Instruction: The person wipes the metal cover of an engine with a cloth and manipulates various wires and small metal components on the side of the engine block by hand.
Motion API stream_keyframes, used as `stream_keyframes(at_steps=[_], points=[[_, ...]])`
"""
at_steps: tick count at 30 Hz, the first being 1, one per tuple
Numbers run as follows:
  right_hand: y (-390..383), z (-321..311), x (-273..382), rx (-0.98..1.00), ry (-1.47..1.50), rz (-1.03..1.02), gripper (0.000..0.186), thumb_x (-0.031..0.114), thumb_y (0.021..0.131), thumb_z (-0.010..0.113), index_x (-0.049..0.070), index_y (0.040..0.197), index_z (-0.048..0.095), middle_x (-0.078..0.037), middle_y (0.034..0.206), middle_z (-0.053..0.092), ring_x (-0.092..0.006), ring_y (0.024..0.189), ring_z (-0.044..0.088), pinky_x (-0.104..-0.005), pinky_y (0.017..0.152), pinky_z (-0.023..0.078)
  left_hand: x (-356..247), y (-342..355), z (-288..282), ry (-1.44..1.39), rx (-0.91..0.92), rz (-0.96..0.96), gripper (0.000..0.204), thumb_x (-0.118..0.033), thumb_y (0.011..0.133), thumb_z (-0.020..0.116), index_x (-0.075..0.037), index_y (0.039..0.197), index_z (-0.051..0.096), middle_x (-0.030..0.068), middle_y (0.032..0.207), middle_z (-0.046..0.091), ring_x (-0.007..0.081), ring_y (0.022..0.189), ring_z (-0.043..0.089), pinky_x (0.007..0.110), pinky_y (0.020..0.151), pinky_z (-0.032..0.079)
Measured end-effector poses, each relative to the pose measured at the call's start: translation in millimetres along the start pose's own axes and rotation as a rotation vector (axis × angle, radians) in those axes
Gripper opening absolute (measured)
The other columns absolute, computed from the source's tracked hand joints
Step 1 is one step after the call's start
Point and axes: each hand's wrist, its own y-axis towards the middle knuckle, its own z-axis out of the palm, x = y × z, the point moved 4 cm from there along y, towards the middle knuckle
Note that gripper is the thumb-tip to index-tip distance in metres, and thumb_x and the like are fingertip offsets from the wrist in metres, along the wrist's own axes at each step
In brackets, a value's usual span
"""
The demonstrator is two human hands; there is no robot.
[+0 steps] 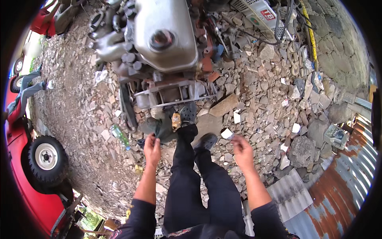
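Note:
My left hand [152,149] pinches the edge of a dark grey-green cloth [159,126], which hangs loosely in front of my left shin. Between the fingertips of my right hand [242,152] is a small flat piece, pale cream on top [227,134]; its exact kind is unclear. Just beyond my feet sits a large engine with a silver valve cover [167,24] and a round dark filler cap [161,40]. An open metal frame [179,94] forms its near end. A yellowish-brown object [176,120] lies beside my left shoe.
Broken stone and rubble [258,91] cover the ground. A green plastic bottle [120,136] lies to the left. The red vehicle [28,175] stands at far left. Rusty corrugated sheets [330,199] are at lower right, a white crate [258,16] and stone wall [338,44] at upper right.

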Motion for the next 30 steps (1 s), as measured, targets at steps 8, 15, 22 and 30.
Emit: stream_keyframes(at_steps=[8, 15, 22, 30], points=[[-23.8, 47.9, 177.2, 0.335, -0.299, -0.303, 0.043, 0.005, 0.086, 0.058, 0.007, 0.129, 0.057, -0.017, 0.137, 0.052, -0.0308, 0.125, 0.051, -0.0369, 0.106, 0.041, -241.0, -133.5, 15.5, -0.309, 0.166, 0.13, 0.012, -0.009, 0.093, 0.061, -0.004, 0.101, 0.052, 0.0172, 0.132, 0.052, 0.0138, 0.108, 0.052, 0.03, 0.095, 0.038], [-40.1, -18.8, 243.5, 0.309, -0.422, -0.476, 0.033, 0.005, 0.073, 0.064, 0.004, 0.105, 0.068, -0.01, 0.12, 0.062, -0.0324, 0.115, 0.055, -0.0386, 0.1, 0.044, -312.7, -130.2, 45.7, -0.505, 0.208, 0.103, 0.014, -0.012, 0.095, 0.057, -0.005, 0.106, 0.053, 0.0125, 0.126, 0.054, 0.0155, 0.109, 0.051, 0.031, 0.099, 0.037], [-38.3, -104.8, 276.8, 0.169, -0.049, -0.044, 0.026, 0.025, 0.093, 0.064, 0.001, 0.1, 0.067, -0.005, 0.09, 0.068, -0.0126, 0.084, 0.059, -0.0269, 0.079, 0.047, -351.9, -91.0, 125.6, -0.21, 0.359, -0.025, 0.014, -0.011, 0.096, 0.058, -0.003, 0.107, 0.058, 0.0031, 0.117, 0.061, 0.002, 0.078, 0.046, 0.02, 0.071, 0.042], [16.2, -88.7, 265.9, 0.053, 1.167, 0.319, 0.042, 0.009, 0.091, 0.062, 0.003, 0.131, 0.051, -0.007, 0.121, 0.062, -0.0183, 0.106, 0.062, -0.0315, 0.095, 0.048, -409.8, 39.1, 81.6, 0.201, -0.116, 0.536, 0.018, -0.001, 0.092, 0.055, -0.001, 0.11, 0.059, 0.0127, 0.112, 0.061, 0.021, 0.102, 0.058, 0.032, 0.091, 0.047]])
